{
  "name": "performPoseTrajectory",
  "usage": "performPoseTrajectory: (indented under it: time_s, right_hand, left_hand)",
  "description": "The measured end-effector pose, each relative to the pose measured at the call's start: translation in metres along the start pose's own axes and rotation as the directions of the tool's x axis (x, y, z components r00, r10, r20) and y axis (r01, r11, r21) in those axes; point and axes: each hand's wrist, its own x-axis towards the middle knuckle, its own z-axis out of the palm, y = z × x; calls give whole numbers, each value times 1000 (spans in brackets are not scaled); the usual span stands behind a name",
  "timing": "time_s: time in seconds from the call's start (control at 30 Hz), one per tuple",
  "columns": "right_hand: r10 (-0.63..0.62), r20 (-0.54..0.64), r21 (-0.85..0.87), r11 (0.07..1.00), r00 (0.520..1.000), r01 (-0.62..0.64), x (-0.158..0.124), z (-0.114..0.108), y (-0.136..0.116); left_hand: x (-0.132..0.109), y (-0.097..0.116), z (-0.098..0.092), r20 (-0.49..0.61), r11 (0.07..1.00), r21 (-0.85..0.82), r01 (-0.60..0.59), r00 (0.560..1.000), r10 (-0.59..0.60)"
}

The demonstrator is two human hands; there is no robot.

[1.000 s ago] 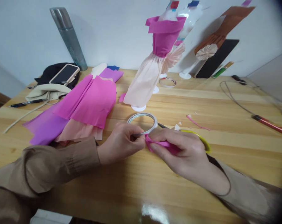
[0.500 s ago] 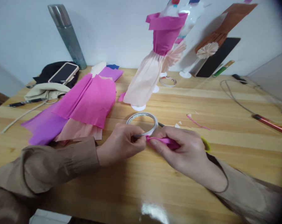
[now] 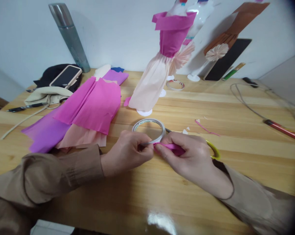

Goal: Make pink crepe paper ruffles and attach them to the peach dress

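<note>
R hand (image 3: 192,151) grips the pink paper strip (image 3: 174,148) btwn thumb & fingers; L hand (image 3: 127,151) is pinched closed at the strip's L end, tho' its fingertips hide exactly what they're on. Thin paper prob. tears if both tug apart. Yellow handle (image 3: 216,151) by R hand could get knocked. Tape roll (image 3: 162,131), just behind, might snag the strip. Farther back, tall dress model (image 3: 157,71) may topple if bumped.
</note>
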Motion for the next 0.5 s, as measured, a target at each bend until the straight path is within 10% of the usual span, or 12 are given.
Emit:
performPoseTrajectory:
  time_s: [0.23, 0.5]
  right_hand:
    - [-2, -1, -14, 1000, 1000, 2, 0, 2, 0]
    - [-64, -18, -33, 997, 998, 63, 2, -5, -4]
  left_hand:
    - [-2, -2, 5, -103, 982, 97, -160, 980, 170]
    - [5, -2, -1, -17, 996, -72, 50, 999, -52]
